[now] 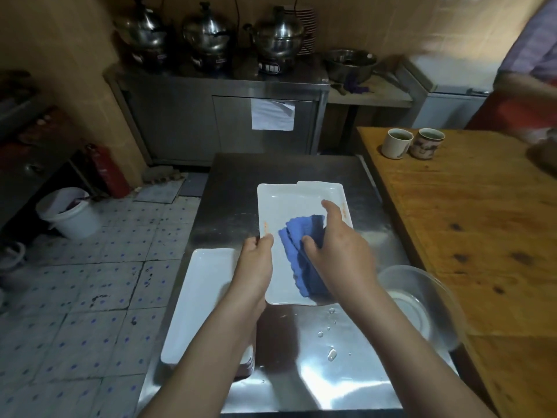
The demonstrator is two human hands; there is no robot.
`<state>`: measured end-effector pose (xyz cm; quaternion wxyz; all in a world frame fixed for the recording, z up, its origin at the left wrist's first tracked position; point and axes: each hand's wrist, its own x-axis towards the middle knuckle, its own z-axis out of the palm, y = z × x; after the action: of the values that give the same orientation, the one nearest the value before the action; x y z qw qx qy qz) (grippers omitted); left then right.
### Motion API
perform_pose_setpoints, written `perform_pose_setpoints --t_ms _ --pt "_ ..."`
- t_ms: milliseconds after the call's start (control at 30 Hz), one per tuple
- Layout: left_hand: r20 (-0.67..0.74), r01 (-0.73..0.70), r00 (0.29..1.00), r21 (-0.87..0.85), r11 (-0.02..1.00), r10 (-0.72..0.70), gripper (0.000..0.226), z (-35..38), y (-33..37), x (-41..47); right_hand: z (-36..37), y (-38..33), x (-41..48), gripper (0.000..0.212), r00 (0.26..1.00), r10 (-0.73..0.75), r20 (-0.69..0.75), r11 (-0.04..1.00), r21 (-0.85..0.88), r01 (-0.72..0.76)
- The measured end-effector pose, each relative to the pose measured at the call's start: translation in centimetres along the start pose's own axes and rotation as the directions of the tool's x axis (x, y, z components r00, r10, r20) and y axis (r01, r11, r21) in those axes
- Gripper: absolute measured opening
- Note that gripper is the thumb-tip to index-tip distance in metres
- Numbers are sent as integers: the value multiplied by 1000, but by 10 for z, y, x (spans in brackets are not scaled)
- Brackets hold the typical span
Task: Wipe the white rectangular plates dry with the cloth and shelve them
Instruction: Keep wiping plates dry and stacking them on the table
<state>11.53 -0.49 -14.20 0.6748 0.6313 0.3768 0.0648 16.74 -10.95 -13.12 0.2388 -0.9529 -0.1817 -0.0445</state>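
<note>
A white rectangular plate (294, 203) lies on the steel table (319, 369), with the edge of a second plate showing under its far rim. My left hand (256, 260) pinches the plate's left edge. A folded blue cloth (298, 245) sits on the plate, and my right hand (337, 251) grips it, thumb curled over the cloth and index finger stretched toward the far right corner. Another white rectangular plate (196, 303) lies at the table's left edge, partly under my left forearm.
A clear plastic bowl (422, 300) with a round dish inside sits at the table's right. Water drops (331, 354) dot the steel near me. A wooden table (482, 224) on the right carries two cups (394, 143). Another person's sleeve (533, 55) shows far right. A white bucket (72, 212) stands on the floor.
</note>
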Motion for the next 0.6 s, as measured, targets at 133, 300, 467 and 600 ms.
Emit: perform_pose_setpoints --t_ms 133,300,467,600 --pt "88 37 996 -82 996 -30 34 -5 0 -6 0 10 -5 33 983 -172 -58 969 -189 158" --pt "148 101 986 -213 972 -70 36 -5 1 -15 0 14 -16 32 883 -459 100 872 -142 469" --pt "116 108 990 -213 971 -85 40 3 3 -21 7 10 -24 56 822 -495 283 844 -67 532" --pt "111 26 994 -181 983 -5 34 11 2 -27 14 7 -2 54 803 -531 270 829 -32 558"
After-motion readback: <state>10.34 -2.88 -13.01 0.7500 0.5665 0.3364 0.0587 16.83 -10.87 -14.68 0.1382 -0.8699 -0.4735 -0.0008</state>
